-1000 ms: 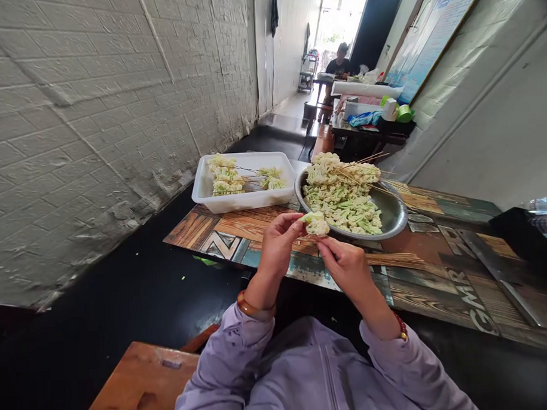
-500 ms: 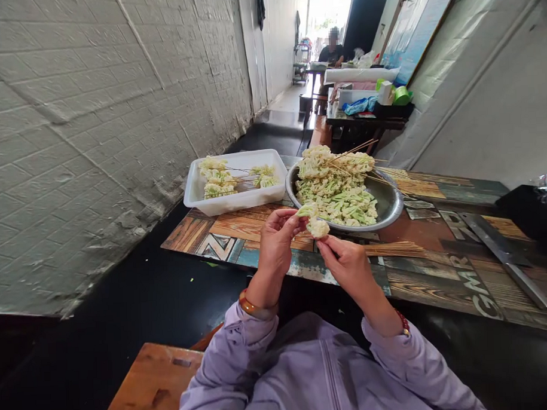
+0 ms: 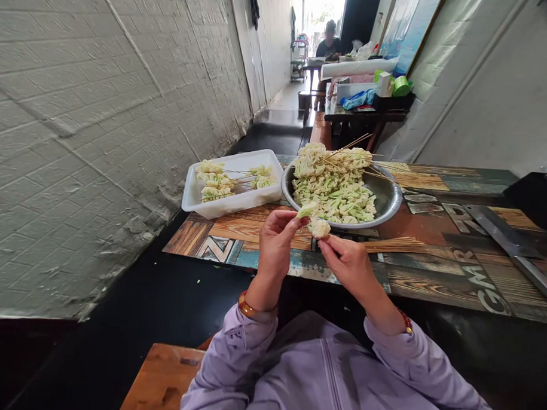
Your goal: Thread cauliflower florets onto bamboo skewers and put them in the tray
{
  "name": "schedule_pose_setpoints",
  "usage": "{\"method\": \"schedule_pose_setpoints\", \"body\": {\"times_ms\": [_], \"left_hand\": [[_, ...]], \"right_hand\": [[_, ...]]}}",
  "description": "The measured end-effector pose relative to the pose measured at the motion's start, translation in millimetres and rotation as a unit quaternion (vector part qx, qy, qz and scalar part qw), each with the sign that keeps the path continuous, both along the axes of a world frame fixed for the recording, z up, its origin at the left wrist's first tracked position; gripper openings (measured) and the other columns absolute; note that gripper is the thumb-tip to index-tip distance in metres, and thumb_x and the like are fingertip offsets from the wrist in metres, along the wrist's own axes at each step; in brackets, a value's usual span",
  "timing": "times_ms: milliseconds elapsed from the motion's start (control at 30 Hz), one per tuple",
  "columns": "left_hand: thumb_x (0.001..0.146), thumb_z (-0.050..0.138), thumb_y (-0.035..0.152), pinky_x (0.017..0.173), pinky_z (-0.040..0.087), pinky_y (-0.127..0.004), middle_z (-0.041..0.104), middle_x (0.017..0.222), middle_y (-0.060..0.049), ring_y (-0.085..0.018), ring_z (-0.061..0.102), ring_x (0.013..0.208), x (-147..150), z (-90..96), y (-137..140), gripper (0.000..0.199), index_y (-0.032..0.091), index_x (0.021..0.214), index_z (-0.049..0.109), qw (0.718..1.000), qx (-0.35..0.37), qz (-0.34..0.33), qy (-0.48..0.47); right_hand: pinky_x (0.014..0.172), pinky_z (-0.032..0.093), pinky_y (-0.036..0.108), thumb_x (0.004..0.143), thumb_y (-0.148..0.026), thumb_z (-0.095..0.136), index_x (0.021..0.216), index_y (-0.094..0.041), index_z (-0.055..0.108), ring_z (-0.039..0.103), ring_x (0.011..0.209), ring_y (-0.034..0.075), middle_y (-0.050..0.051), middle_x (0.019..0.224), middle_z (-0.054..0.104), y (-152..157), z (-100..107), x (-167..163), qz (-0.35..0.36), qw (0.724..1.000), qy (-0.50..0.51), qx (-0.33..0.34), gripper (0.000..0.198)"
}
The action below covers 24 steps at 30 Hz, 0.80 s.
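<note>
My left hand (image 3: 277,238) pinches a pale green stalk of cauliflower (image 3: 306,211) between thumb and fingers. Right below it, a white cauliflower floret (image 3: 320,228) sits at the fingertips of my right hand (image 3: 344,256), whose thumb and forefinger are closed at its lower edge. Whether a skewer runs through these pieces is hidden. Just beyond both hands stands a metal basin (image 3: 392,208) of loose florets, with several loaded cauliflower skewers (image 3: 314,159) across its far side. Bare bamboo skewers (image 3: 396,245) lie in a bundle beside my right hand.
A white plastic tray (image 3: 244,207) with skewered cauliflower stands left of the basin. A cleaver (image 3: 503,239) lies on the patterned wooden table (image 3: 437,280) at right. Near my left elbow is a wooden stool (image 3: 158,376). Far back, a person (image 3: 329,44) sits at another table.
The view has shifted slightly. My hands keep nearly the same hold on the cauliflower pieces, close together in front of the basin.
</note>
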<state>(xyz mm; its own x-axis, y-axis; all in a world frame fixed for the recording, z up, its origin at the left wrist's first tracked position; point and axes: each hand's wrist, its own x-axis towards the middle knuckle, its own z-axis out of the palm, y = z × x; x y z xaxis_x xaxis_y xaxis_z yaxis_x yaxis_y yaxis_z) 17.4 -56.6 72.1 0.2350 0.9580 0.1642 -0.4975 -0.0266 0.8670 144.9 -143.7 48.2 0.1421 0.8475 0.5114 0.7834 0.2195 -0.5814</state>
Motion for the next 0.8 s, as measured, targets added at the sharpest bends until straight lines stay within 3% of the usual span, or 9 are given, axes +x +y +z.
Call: {"method": "schedule_pose_setpoints", "body": {"times_ms": [333,533,800], "left_hand": [[0.072,0.078,0.030,0.082,0.053,-0.031,0.073,0.078,-0.003,-0.016,0.071,0.079,0.2,-1.2,-1.5,0.019,0.017,0.082,0.068,0.997,0.043,0.020,0.057],[0.072,0.079,0.030,0.079,0.054,-0.031,0.074,0.078,-0.003,-0.017,0.071,0.078,-1.5,0.9,-3.2,0.019,0.017,0.080,0.068,0.995,0.047,0.017,0.081],[0.074,0.076,0.032,0.078,0.053,-0.029,0.072,0.080,-0.004,-0.016,0.068,0.078,-7.0,-1.5,1.2,0.019,0.016,0.081,0.069,0.990,0.059,-0.001,0.128]], "right_hand": [[0.072,0.052,0.028,0.097,-0.030,0.045,0.081,-0.022,0.071,0.071,0.077,0.021,0.006,0.070,0.071,1.1,-0.2,3.2,0.009,0.999,0.039,-0.008,0.032],[0.075,0.053,0.029,0.097,-0.030,0.045,0.088,-0.022,0.073,0.072,0.083,0.022,0.006,0.078,0.073,1.2,0.8,3.0,0.015,0.998,0.062,0.000,0.030],[0.069,0.051,0.026,0.097,-0.030,0.046,0.087,-0.021,0.074,0.070,0.071,0.018,0.005,0.076,0.073,3.7,0.4,5.8,0.030,0.997,0.072,0.004,0.031]]}}
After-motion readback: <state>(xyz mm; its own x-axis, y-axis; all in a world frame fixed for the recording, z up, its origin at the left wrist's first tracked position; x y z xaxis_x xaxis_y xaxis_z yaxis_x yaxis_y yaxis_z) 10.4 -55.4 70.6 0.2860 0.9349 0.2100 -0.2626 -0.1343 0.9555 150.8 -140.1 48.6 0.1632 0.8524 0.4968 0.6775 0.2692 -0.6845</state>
